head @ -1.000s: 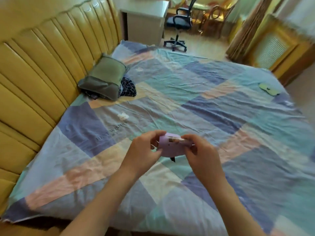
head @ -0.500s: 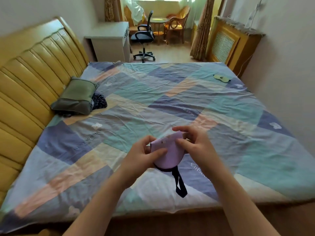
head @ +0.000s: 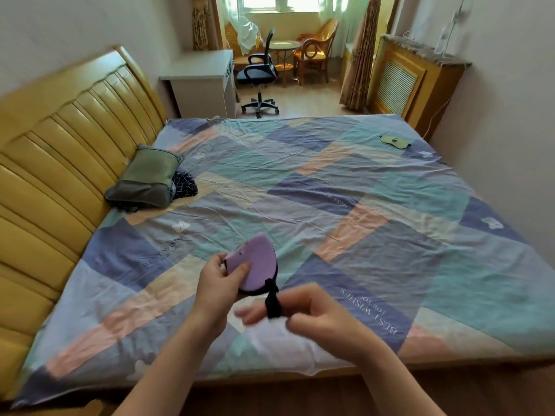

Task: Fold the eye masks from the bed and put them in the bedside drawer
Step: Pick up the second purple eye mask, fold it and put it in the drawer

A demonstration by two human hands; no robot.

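Two hands: both engaged on one purple eye mask, held in the air above the near part of the bed.
Left hand fingers: thumb on top and fingers beneath, pinching the folded mask at its near-left edge.
Right hand fingers: loosely curled and motion-blurred; the black strap loops around an extended finger.
Strap axis: runs from the mask's lower edge down toward the right hand, roughly vertical in the head view.
Mask position: up and to the left of the right-hand fingers, folded in half, flat face toward the camera.
Nearer hand: the right hand for the strap; the left hand for the mask body.
Hand pose: left forearm rises from the lower left, wrist bent inward; right forearm enters from the lower right, palm turned left.
Judged step: gathering the strap against the folded mask.
Second mask: a green eye mask lies flat near the far right corner of the bed, well apart from both hands.
Drawer: not in view.
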